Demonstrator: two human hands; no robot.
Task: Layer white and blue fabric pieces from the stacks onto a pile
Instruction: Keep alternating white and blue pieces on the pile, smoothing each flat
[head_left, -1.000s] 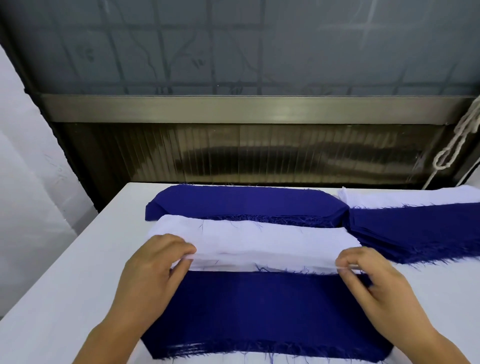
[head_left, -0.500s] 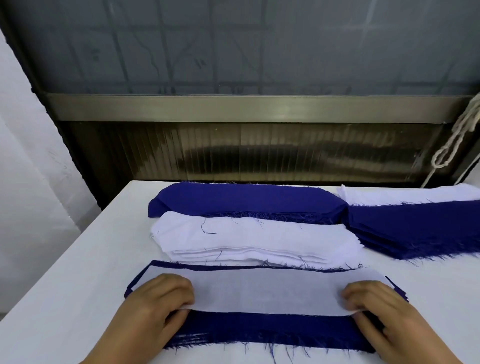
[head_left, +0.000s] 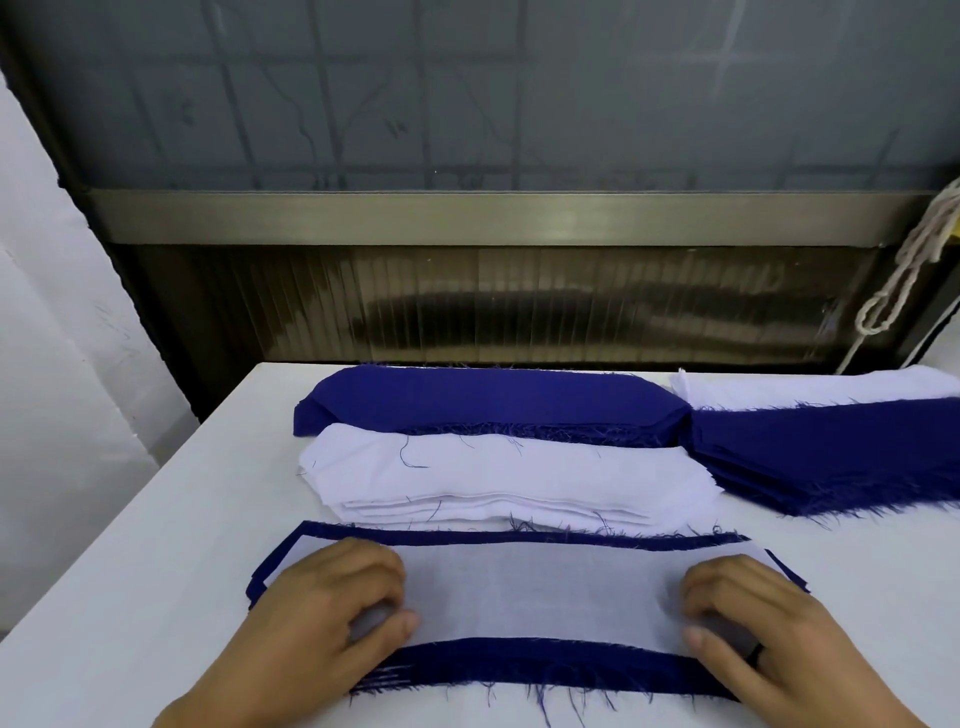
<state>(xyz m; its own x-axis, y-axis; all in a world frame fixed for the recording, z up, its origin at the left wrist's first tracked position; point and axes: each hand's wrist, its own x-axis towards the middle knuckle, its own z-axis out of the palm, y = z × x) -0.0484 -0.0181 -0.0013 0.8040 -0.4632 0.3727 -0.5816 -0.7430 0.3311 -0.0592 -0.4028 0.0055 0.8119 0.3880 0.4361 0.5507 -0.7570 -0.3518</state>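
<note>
At the left edge a pale wall (head_left: 57, 364) runs down beside the white surface (head_left: 130, 597). Nearest the person lies the pile (head_left: 519, 670), a blue piece with frayed threads along its near edge, and on top of it a thin white piece (head_left: 530, 587) spread flat, leaving a blue border showing at the far and near sides. The left hand (head_left: 322, 618) rests on the left end of this white piece, its fingers (head_left: 363, 566) bent at the knuckles and pressing down on the cloth, the thumb lying along the fabric; whether cloth is pinched beneath them cannot be told. Just beyond the pile sits the white stack (head_left: 498, 478), several layers thick, with loose blue threads on its top. Touching its far side is the blue stack (head_left: 483, 400), rounded at both ends. Farther right, the right hand (head_left: 769, 629) rests on the right end of the white piece in the same bent-fingered press, a dark ring (head_left: 757, 656) on one finger. At the far right of the surface a second blue stack (head_left: 831, 457) fans out with fringed edges, overlapping a white layer (head_left: 810, 387) behind it. Above it a knotted cord (head_left: 904, 270) hangs by the window frame (head_left: 498, 218).
</note>
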